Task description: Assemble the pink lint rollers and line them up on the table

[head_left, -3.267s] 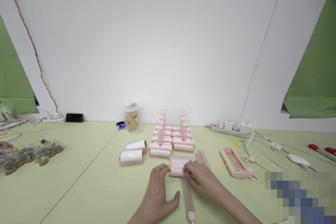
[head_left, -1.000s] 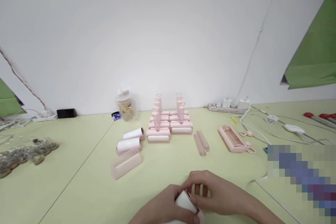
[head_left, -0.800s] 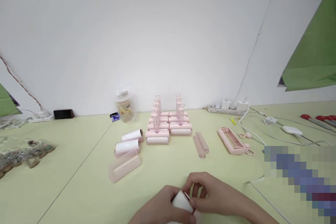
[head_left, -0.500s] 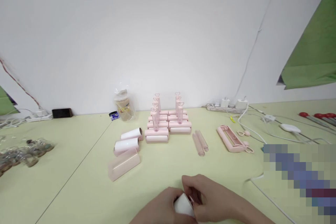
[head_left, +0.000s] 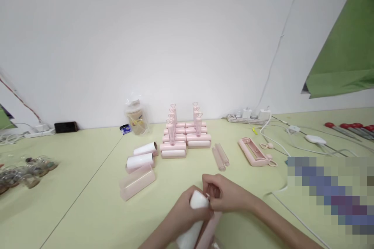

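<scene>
My left hand [head_left: 182, 214] is wrapped round a white paper roll [head_left: 194, 218] near the table's front edge. My right hand [head_left: 228, 196] pinches at the far end of that roll, fingers closed. A pink handle part [head_left: 209, 231] lies under the roll, partly hidden by my hands. A translucent pink cover [head_left: 137, 182] lies to the left on the table. Behind it rest two white rolls [head_left: 142, 155] in pink holders.
A stack of pink rollers with upright heart-topped handles [head_left: 184, 134] stands at mid-table. Two clear pink tubes [head_left: 221, 156], a pink frame [head_left: 254, 151], a wrapped jar [head_left: 134, 114], power strips and cables [head_left: 277, 132], small glass jars [head_left: 23, 169] at left, red-tipped tools [head_left: 349, 128] at right.
Earlier both hands rested on a pink roller by the stack. Since then the cover lies at left and the hands hold a white roll, which has risen a little into view.
</scene>
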Available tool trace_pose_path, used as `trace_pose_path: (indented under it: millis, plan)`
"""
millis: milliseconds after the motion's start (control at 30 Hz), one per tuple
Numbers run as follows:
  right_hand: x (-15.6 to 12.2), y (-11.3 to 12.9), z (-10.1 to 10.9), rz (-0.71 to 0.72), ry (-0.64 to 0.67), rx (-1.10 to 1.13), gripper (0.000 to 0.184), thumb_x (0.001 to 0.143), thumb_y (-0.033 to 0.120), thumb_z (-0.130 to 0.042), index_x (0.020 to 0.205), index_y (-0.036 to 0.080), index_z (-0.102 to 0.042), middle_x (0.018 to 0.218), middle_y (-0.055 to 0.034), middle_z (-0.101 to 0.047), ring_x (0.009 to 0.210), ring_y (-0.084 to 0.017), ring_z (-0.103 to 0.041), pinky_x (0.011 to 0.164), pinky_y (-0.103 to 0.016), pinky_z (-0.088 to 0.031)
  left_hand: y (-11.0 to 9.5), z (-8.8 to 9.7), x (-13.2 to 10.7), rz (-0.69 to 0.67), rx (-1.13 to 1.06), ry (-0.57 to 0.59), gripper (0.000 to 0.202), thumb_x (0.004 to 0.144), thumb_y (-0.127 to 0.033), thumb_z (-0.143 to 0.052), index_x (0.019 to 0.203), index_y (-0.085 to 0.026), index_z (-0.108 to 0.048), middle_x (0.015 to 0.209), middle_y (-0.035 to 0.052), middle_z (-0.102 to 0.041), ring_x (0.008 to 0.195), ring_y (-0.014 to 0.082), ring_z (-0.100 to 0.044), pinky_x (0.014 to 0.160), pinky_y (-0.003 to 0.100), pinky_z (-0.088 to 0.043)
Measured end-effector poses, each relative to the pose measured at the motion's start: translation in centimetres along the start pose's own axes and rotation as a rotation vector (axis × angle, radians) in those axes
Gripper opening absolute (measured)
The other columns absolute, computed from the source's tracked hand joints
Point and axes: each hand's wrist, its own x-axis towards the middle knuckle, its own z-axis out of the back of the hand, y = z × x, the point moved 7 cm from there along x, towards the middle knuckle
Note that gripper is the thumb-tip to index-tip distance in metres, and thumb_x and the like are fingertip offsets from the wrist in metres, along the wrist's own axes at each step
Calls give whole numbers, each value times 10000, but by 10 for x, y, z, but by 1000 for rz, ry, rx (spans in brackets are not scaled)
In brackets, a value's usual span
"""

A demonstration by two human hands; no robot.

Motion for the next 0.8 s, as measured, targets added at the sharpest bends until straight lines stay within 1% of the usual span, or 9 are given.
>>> trace_pose_path:
  millis: [133, 233, 333, 400, 467, 533, 600, 700, 800]
  plan:
    - [5, -20, 30, -52, -179, -22, 118, 614, 91, -467, 658, 197, -493, 571, 54, -465, 550, -114, -457, 501, -212, -341, -4, 30, 8, -57, -154, -242, 298, 655, -339, -608, 844, -237, -401, 569, -91, -446, 439, 107, -481, 402, 231, -434]
    - [10, -30, 45, -75, -282, -31, 107, 719, 173, -461, 742, 189, -565, 652, 7, -562, 622, -162, -523, 578, -272, -404, -10, 41, 12, -109, -194, -292, 366, 679, -462, -584, 888, -237, -385, 643, -59, -516, 468, 110, -525, 441, 243, -454]
    - [13, -27, 42, -43, -291, -18, 163, 775, 266, -490, 827, 194, -626, 835, -44, -647, 787, -215, -585, 717, -338, -447, -19, 46, 10, -139, -143, -286, 373, 686, -467, -567, 919, -230, -400, 660, -42, -545, 452, 118, -516, 435, 249, -430]
    - [10, -19, 38, -21, -318, -9, 218, 810, 314, -484, 942, 209, -623, 1001, -61, -635, 959, -238, -561, 847, -375, -419, -30, 51, 3, -227, 52, -339, 322, 680, -386, -579, 911, -226, -421, 689, -30, -562, 531, 143, -550, 502, 266, -439]
    - [5, -9, 32, -17, -351, 22, 262, 840, 342, -462, 1036, 224, -591, 1098, -64, -604, 1058, -239, -522, 915, -388, -388, -43, 50, -7, -344, 398, -404, 290, 681, -316, -565, 922, -222, -434, 735, -11, -592, 622, 175, -585, 560, 284, -441]
    - [1, 3, 21, -9, -334, 96, 280, 851, 341, -457, 1081, 229, -570, 1109, -61, -606, 1054, -224, -536, 914, -370, -407, -49, 39, -15, -467, 760, -439, 307, 674, -280, -547, 952, -205, -439, 755, 18, -621, 653, 211, -611, 551, 299, -443]
    - [-3, 15, 8, 20, -279, 165, 276, 841, 310, -478, 1085, 219, -570, 1071, -62, -626, 1004, -206, -572, 891, -343, -439, -50, 24, -22, -622, 994, -462, 305, 650, -234, -538, 939, -188, -453, 733, 34, -629, 634, 223, -624, 506, 292, -442]
    - [-7, 26, -4, 58, -231, 188, 255, 804, 253, -510, 1041, 190, -580, 1010, -75, -650, 935, -195, -608, 855, -326, -472, -46, 3, -31, -863, 1180, -517, 294, 602, -173, -515, 892, -181, -470, 670, 19, -610, 562, 194, -611, 428, 262, -416]
    - [-9, 27, -7, 57, -233, 194, 253, 765, 207, -528, 1013, 184, -569, 977, -75, -663, 906, -192, -624, 840, -323, -488, -44, -3, -34, -936, 1238, -560, 329, 563, -153, -508, 890, -171, -476, 643, 3, -594, 516, 171, -589, 385, 251, -401]
